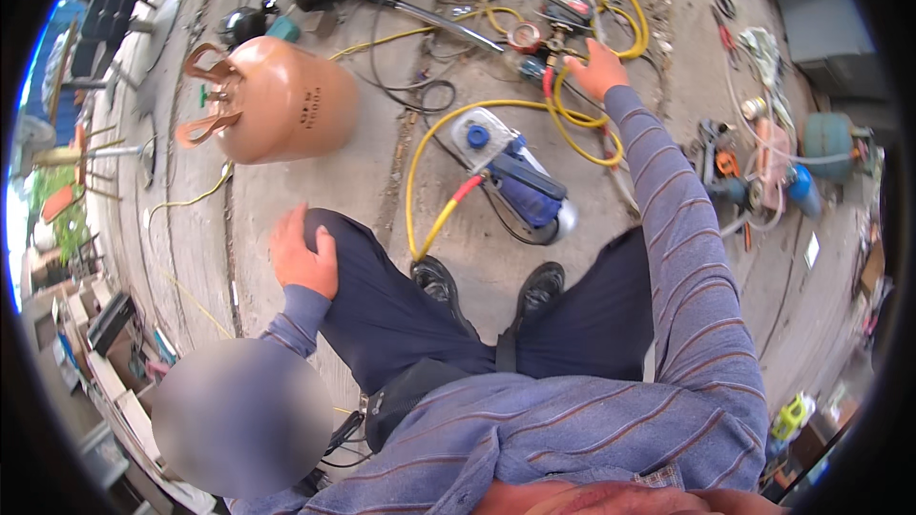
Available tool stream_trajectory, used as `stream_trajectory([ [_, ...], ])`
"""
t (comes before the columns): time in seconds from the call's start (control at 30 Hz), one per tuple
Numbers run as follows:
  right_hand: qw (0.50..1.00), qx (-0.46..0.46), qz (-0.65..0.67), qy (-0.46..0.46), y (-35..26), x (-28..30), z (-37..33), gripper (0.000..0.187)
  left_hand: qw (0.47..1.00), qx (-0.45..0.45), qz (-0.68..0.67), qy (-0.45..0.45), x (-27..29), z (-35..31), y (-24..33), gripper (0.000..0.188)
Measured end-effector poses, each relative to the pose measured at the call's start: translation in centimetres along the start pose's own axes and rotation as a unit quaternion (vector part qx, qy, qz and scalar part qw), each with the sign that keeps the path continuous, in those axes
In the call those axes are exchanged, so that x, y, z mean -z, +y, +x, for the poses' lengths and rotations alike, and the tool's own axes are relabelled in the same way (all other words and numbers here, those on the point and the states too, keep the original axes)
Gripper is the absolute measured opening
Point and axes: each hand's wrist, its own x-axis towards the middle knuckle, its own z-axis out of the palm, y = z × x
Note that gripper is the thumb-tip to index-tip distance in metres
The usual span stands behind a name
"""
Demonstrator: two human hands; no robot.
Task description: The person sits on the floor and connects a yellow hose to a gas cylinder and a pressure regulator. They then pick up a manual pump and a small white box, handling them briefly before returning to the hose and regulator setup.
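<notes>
Workshop: gas cylinder (286,100), yellow hoses (437,225)

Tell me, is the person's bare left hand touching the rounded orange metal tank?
Apart. The head view plainly shows flat grey floor between the left hand and the tank.

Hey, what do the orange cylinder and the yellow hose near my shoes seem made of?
Orange cylinder: probably metal with satin paint, judging by its soft highlights. Yellow hose: likely rubber or plastic, smooth, since it bends in a loose curve.
</notes>
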Motion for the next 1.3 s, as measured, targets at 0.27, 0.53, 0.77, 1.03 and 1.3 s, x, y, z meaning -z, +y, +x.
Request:
stream_trajectory([
  [0.27,0.983,-0.045,0.152,-0.089,0.7,-2.6,1.1,0.043,0.997,0.073,0.006,0.017,0.7,-1.4,-1.0,0.053],
  [0.53,0.938,-0.089,0.327,0.065,-4.2,11.0,-9.8,0.032,0.811,0.016,-0.543,-0.216,-4.5,9.3,18.0,0.067],
  [0.77,0.898,-0.022,0.410,0.155,-7.0,12.7,-11.5,0.027,0.570,0.084,-0.772,-0.269,-13.9,15.8,30.5,0.073],
  [1.03,0.856,-0.029,0.503,0.116,-9.4,13.1,-11.1,0.023,0.571,0.054,-0.776,-0.264,-11.5,17.4,29.3,0.047],
  [1.3,0.839,0.129,0.507,0.153,-11.4,14.1,-8.9,0.079,0.593,-0.202,-0.739,-0.247,-6.8,21.7,28.7,0.052],
])
